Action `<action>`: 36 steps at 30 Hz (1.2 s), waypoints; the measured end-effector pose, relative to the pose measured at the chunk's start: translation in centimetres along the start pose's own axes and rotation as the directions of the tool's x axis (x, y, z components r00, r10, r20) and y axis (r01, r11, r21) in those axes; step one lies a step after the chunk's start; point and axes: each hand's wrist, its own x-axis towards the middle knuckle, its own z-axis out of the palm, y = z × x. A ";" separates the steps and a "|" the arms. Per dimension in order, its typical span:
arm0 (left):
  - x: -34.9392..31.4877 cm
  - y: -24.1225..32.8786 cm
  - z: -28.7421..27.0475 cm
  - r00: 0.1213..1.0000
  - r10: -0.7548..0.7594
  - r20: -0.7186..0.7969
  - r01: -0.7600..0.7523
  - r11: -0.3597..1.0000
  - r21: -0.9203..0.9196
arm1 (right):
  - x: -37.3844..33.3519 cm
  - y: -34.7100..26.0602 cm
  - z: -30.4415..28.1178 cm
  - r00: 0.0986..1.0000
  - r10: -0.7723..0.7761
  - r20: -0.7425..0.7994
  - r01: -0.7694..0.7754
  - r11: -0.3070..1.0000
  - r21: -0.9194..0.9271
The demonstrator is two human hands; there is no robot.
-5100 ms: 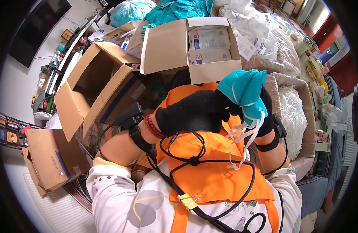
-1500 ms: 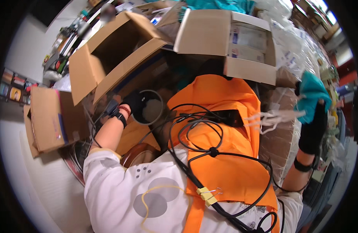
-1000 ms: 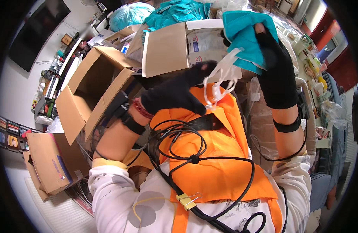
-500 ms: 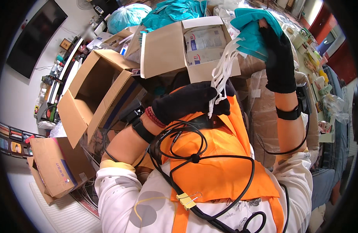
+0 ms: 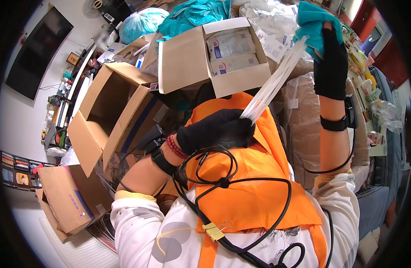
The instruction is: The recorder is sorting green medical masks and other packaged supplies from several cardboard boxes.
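The black-gloved left hand (image 5: 216, 130) is holding its fingers closed around the lower ends of a sheaf of long, narrow white straps (image 5: 277, 80); the exact fingertip placement is not showing. The black-gloved right hand (image 5: 332, 67) is gripping a folded bundle of teal, mask-like fabric pieces (image 5: 312, 20), with 1 bare fingertip lying against it. The bundle is sitting within the right fingers, above and to the right of the left fingers, and the straps are running straight between the 2 hands. On this evidence, the gathering and straightening of the straps is looking complete or nearly so; whether every strap is lying even, I cannot tell. The bundle is being held with no wrapper visible around it, so any packing of it is appearing outstanding. Beyond the left fingers, an open, pale-brown cardboard carton (image 5: 241, 82) is containing 2 visible white, printed plastic packets (image 5: 232, 44); these are suggesting some finished work, though their contents are not showing. Farther beyond the fingers, a loose heap of teal fabric pieces (image 5: 194, 18) is lying unwrapped, presumably awaiting handling. Left of the left fingers, a larger brown cardboard box (image 5: 87, 145) is standing open with its flaps splayed.
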 end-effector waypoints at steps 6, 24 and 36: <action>0.2 -2.1 -1.8 0.972 0.233 -0.025 -0.184 0.825 0.534 | -1.3 1.7 -0.8 0.995 0.076 0.066 -0.095 0.927 0.363; -2.6 0.0 -0.4 0.929 0.341 -0.144 -0.295 0.916 0.271 | -14.9 -3.4 3.3 0.751 0.220 0.623 -0.575 0.682 0.452; -6.0 2.2 4.4 0.918 0.056 0.392 -0.365 0.507 0.781 | -12.9 -8.7 2.1 0.449 -0.303 0.840 -0.490 0.703 0.515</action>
